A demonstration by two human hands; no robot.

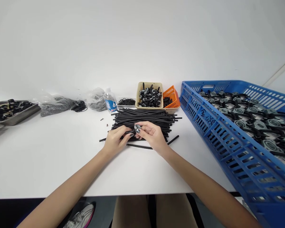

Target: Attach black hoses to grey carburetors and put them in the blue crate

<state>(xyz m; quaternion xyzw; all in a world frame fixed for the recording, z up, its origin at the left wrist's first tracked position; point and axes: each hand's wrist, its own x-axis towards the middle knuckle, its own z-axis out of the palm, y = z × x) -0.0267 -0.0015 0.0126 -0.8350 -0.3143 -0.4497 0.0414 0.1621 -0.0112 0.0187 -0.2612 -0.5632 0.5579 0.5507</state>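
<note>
My left hand (pixel 116 138) is closed around the end of a thin black rubber tube (pixel 130 131) at the front of a pile of black tubes (pixel 144 119). Pinched in the fingers of my right hand (pixel 152 134) is a small grey round metal fitting (pixel 137 128), which touches that tube's end. Both hands meet just above the white table (pixel 49 158). Two loose tubes (pixel 142 146) lie on the table under my right hand.
A beige bin (pixel 150 95) of black-and-grey fittings and an orange basket (pixel 171 96) stand behind the pile. A big blue crate (pixel 239 139) of assembled parts fills the right. A water bottle (pixel 110 102), plastic bags (pixel 55 104) and a metal tray (pixel 11 112) sit at the left.
</note>
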